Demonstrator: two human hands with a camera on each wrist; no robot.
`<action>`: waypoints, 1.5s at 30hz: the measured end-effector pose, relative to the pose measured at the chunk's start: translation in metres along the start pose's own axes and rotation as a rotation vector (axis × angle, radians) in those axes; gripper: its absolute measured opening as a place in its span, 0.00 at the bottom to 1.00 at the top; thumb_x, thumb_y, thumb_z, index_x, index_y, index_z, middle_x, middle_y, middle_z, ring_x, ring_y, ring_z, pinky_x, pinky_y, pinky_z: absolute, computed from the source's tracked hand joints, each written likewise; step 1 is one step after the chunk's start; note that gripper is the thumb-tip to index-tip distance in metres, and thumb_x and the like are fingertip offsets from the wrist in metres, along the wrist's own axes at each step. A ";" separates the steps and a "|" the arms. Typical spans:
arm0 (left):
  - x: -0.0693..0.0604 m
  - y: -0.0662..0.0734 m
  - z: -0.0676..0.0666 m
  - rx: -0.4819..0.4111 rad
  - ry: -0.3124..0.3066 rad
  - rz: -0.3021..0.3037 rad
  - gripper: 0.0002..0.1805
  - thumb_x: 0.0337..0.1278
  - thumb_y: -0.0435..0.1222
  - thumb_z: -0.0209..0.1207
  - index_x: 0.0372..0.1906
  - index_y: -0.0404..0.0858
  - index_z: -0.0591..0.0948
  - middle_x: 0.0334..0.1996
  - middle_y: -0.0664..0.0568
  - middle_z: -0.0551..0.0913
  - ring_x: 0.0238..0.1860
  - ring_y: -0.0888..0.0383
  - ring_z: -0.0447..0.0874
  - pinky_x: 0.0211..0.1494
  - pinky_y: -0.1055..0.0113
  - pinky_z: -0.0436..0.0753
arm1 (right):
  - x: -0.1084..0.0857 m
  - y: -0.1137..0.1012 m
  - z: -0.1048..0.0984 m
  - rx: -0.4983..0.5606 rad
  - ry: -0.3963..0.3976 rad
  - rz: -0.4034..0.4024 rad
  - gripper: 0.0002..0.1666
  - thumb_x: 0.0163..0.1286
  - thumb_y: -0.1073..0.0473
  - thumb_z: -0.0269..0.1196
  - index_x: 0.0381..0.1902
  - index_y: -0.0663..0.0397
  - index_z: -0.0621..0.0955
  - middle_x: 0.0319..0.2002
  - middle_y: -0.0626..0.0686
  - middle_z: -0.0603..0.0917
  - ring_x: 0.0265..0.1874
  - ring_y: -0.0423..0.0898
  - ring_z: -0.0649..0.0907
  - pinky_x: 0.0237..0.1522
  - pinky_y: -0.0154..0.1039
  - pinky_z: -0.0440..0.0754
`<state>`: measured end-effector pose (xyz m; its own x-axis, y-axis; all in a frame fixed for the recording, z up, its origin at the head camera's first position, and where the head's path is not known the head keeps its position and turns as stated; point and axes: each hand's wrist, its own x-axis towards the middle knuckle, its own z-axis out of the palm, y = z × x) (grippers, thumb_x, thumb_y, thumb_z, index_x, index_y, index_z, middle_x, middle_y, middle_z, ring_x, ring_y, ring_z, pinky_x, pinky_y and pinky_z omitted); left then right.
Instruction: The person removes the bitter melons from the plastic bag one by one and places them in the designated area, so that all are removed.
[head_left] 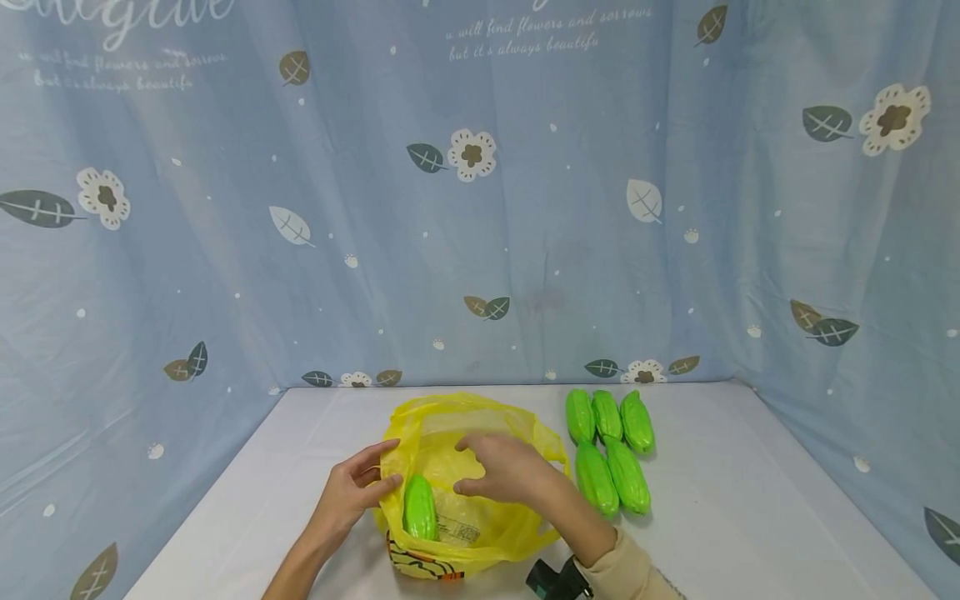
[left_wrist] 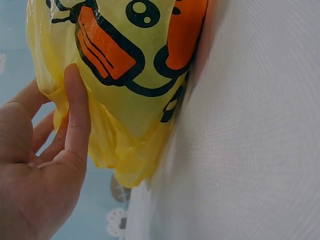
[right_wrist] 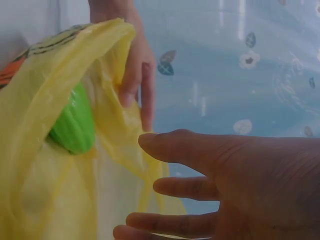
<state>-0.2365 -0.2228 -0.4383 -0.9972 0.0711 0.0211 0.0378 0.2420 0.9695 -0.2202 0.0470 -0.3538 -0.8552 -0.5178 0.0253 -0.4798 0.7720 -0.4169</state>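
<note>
A yellow plastic bag (head_left: 450, 404) stands on the table with its mouth spread. At the bag's left edge my left hand (head_left: 352, 492) pinches the thin plastic between thumb and fingers; the left wrist view shows this hand (left_wrist: 55, 145) beside the orange and black print. One shiny, ribbed green gourd (head_left: 420, 508) lies inside, near the left wall, and the right wrist view shows this gourd (right_wrist: 75, 122) too. Over the bag's mouth is my right hand (head_left: 510, 471), its fingers spread and nothing in them. In the right wrist view, this hand (right_wrist: 215, 185) has its fingers extended.
Several more green gourds (head_left: 628, 475) lie in two rows on the white table (head_left: 720, 517), right of the bag. A black device (head_left: 557, 579) is at the right wrist. Behind the table hangs a blue patterned curtain (head_left: 375, 300), which also flanks both sides.
</note>
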 end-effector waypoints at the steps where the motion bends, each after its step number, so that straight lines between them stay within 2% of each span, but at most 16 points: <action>1: 0.000 0.000 0.000 0.001 0.001 0.000 0.31 0.51 0.41 0.71 0.63 0.51 0.77 0.62 0.46 0.78 0.49 0.56 0.85 0.37 0.65 0.85 | 0.001 -0.001 0.001 0.000 -0.011 0.000 0.31 0.62 0.42 0.69 0.60 0.47 0.78 0.53 0.48 0.84 0.47 0.43 0.84 0.44 0.39 0.82; 12: 0.001 0.000 0.000 -0.006 -0.007 -0.004 0.31 0.52 0.41 0.70 0.64 0.51 0.77 0.63 0.45 0.78 0.50 0.55 0.84 0.39 0.65 0.86 | 0.017 -0.005 0.019 0.058 -0.119 0.016 0.30 0.63 0.42 0.68 0.60 0.44 0.77 0.52 0.48 0.85 0.46 0.42 0.85 0.42 0.36 0.82; 19: 0.000 -0.001 -0.001 0.003 -0.004 0.001 0.31 0.52 0.40 0.71 0.63 0.51 0.77 0.63 0.46 0.78 0.49 0.57 0.85 0.37 0.65 0.85 | 0.023 -0.009 0.026 0.220 -0.192 0.051 0.33 0.65 0.46 0.68 0.64 0.47 0.74 0.49 0.57 0.85 0.21 0.44 0.84 0.24 0.33 0.80; 21: 0.000 -0.001 -0.001 0.006 -0.002 0.003 0.31 0.52 0.40 0.71 0.63 0.51 0.77 0.63 0.46 0.78 0.49 0.57 0.85 0.36 0.64 0.85 | 0.025 -0.010 0.028 0.249 -0.205 0.054 0.34 0.65 0.46 0.68 0.65 0.48 0.73 0.48 0.57 0.84 0.20 0.45 0.84 0.24 0.33 0.80; 26: 0.000 -0.001 -0.001 0.012 0.000 0.002 0.31 0.52 0.41 0.71 0.64 0.51 0.77 0.64 0.47 0.77 0.48 0.58 0.85 0.36 0.65 0.85 | 0.030 -0.010 0.037 0.313 -0.232 0.059 0.35 0.64 0.47 0.69 0.66 0.50 0.72 0.50 0.58 0.83 0.23 0.45 0.84 0.25 0.36 0.83; 33: 0.001 0.000 -0.001 0.017 -0.001 0.003 0.31 0.51 0.41 0.71 0.63 0.51 0.77 0.64 0.47 0.77 0.48 0.58 0.85 0.36 0.65 0.85 | 0.035 -0.012 0.046 0.297 -0.236 0.061 0.35 0.63 0.47 0.69 0.65 0.49 0.73 0.49 0.54 0.84 0.21 0.45 0.83 0.25 0.34 0.81; 40: 0.001 0.000 -0.002 0.013 -0.006 0.004 0.31 0.52 0.40 0.71 0.63 0.51 0.77 0.63 0.47 0.78 0.48 0.58 0.85 0.35 0.65 0.84 | 0.039 -0.015 0.049 0.318 -0.245 0.107 0.36 0.61 0.46 0.70 0.64 0.49 0.73 0.47 0.54 0.83 0.23 0.48 0.84 0.26 0.40 0.84; 45: 0.000 0.000 -0.002 0.018 -0.007 0.011 0.31 0.52 0.40 0.70 0.64 0.51 0.77 0.63 0.47 0.78 0.47 0.59 0.85 0.34 0.65 0.84 | 0.041 -0.018 0.049 0.318 -0.251 0.125 0.36 0.61 0.47 0.71 0.64 0.49 0.73 0.46 0.53 0.83 0.26 0.46 0.84 0.25 0.42 0.85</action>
<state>-0.2368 -0.2245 -0.4380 -0.9963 0.0808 0.0301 0.0501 0.2582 0.9648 -0.2372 -0.0066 -0.3897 -0.8094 -0.5318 -0.2490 -0.2574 0.7024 -0.6636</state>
